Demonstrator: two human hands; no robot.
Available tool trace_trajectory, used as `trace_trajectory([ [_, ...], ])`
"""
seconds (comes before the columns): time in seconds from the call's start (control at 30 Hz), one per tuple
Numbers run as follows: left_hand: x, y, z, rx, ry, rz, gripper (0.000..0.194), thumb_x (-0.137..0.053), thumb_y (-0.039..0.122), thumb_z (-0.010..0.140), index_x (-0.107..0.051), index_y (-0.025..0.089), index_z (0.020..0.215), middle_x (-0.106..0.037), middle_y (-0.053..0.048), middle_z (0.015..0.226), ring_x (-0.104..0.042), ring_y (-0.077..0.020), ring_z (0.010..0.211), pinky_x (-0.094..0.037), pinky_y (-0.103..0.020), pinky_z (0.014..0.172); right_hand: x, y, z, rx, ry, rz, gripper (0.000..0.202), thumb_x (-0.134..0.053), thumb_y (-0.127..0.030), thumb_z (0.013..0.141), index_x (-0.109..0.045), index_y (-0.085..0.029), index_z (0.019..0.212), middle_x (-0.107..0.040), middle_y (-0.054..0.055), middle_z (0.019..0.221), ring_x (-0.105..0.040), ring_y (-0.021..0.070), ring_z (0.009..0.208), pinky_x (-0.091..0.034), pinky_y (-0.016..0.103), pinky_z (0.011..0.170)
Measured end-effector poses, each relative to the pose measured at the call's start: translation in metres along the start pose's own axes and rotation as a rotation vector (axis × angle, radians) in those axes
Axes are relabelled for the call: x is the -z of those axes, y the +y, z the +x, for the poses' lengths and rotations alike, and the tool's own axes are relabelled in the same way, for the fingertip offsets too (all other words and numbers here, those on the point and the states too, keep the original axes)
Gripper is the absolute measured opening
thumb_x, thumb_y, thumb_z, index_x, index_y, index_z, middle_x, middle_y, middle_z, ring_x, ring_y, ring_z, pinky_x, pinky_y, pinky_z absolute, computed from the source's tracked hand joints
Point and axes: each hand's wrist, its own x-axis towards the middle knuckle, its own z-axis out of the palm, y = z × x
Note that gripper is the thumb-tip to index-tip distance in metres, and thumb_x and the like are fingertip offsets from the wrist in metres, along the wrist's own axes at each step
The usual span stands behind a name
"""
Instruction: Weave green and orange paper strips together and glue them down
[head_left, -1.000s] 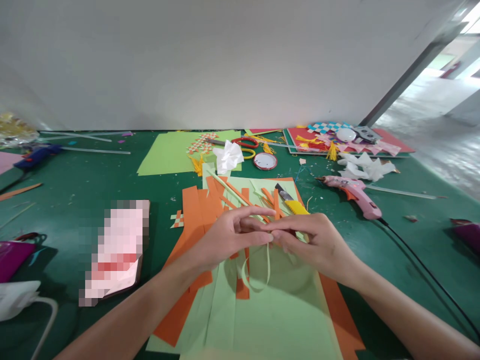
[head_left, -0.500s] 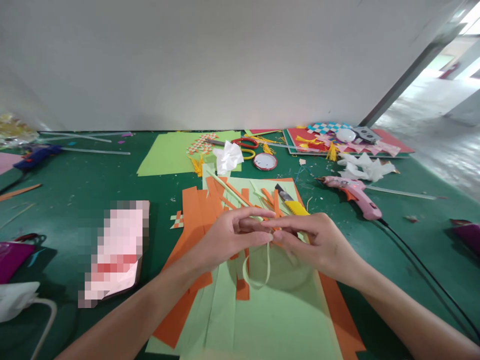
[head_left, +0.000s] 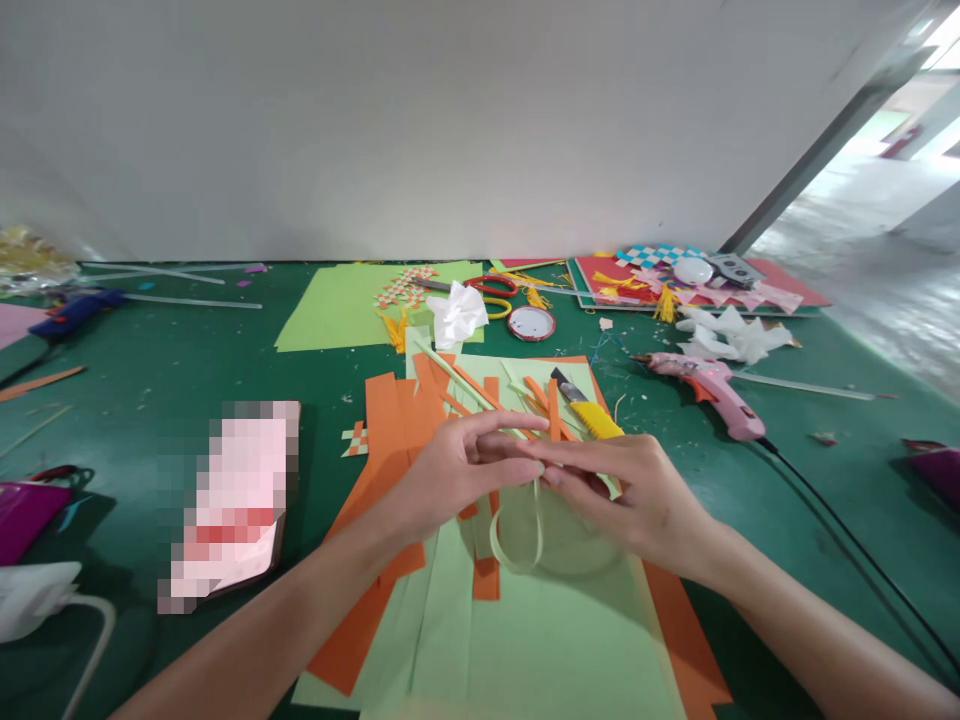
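Observation:
Between my two hands a thin pale green paper strip (head_left: 539,530) hangs in a loop. My left hand (head_left: 480,460) pinches it between thumb and fingers, the fingertips meeting those of the other hand. From the other side my right hand (head_left: 615,490) has its thumb and fingers closed at the same spot; part of the strip is hidden there. Below lie light green paper sheets (head_left: 555,640) and wide orange paper strips (head_left: 386,430). Just beyond my fingers are narrow orange and green strips and a yellow utility knife (head_left: 598,417).
A pink glue gun (head_left: 712,392) with a black cord lies to the right, and a phone (head_left: 240,510) to the left. Farther back are scissors (head_left: 491,287), crumpled white tissue (head_left: 458,315), a round lid (head_left: 531,323) and red card (head_left: 795,288). A grey wall (head_left: 420,130) borders the table.
My right hand has shifted slightly down, its fingers a little straighter. The strip's loop has moved a touch to the right. My left hand has barely moved.

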Motion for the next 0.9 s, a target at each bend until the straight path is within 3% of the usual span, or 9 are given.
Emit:
trace_trajectory([
  [0.13, -0.0003, -0.0005, 0.0000, -0.004, 0.009, -0.002, 0.035, -0.073, 0.033, 0.081, -0.065, 0.024, 0.115, -0.073, -0.004, 0.095, -0.068, -0.0184, 0.094, -0.049, -0.028, 0.083, -0.0006, 0.0014, -0.0006, 0.025, 0.004, -0.008, 0.032, -0.052, -0.021, 0.091, -0.071, -0.021, 0.115, -0.060, -0.002, 0.056, -0.035, 0.0077, 0.046, -0.036, 0.020, 0.047],
  [0.37, 0.0003, -0.0002, -0.0003, 0.009, -0.020, 0.007, 0.033, -0.072, 0.030, 0.082, -0.065, 0.027, 0.115, -0.074, -0.003, 0.095, -0.067, -0.0161, 0.092, -0.049, -0.026, 0.081, 0.0061, -0.0048, 0.0034, -0.152, -0.044, 0.046, 0.025, -0.055, -0.024, 0.088, -0.074, -0.020, 0.105, -0.068, -0.001, 0.066, -0.039, 0.0067, 0.047, -0.031, 0.021, 0.044],
  [0.5, -0.0003, 0.0010, -0.0002, 0.040, -0.051, 0.027, 0.036, -0.072, 0.030, 0.081, -0.065, 0.025, 0.116, -0.074, -0.002, 0.090, -0.067, -0.0153, 0.086, -0.048, -0.025, 0.078, 0.0065, -0.0055, 0.0054, -0.181, -0.084, 0.074, 0.018, -0.056, -0.021, 0.087, -0.073, -0.020, 0.092, -0.069, -0.001, 0.069, -0.043, 0.0069, 0.050, -0.035, 0.021, 0.049],
  [0.77, -0.0017, 0.0033, -0.0003, 0.046, -0.086, 0.066, 0.036, -0.073, 0.032, 0.080, -0.065, 0.025, 0.115, -0.074, -0.003, 0.089, -0.068, -0.0167, 0.086, -0.049, -0.026, 0.078, 0.0079, -0.0048, 0.0059, -0.254, -0.163, 0.171, 0.012, -0.057, -0.021, 0.087, -0.068, -0.021, 0.083, -0.068, -0.003, 0.069, -0.047, 0.0079, 0.053, -0.038, 0.020, 0.052],
  [0.9, -0.0052, 0.0013, -0.0023, 0.017, -0.089, 0.161, 0.030, -0.066, 0.036, 0.086, -0.066, 0.023, 0.113, -0.074, -0.005, 0.094, -0.069, -0.0180, 0.087, -0.050, -0.027, 0.078, 0.0065, -0.0034, 0.0065, -0.290, -0.144, 0.163, 0.013, -0.056, -0.024, 0.088, -0.067, -0.021, 0.081, -0.068, -0.002, 0.068, -0.049, 0.0085, 0.054, -0.037, 0.021, 0.051],
])
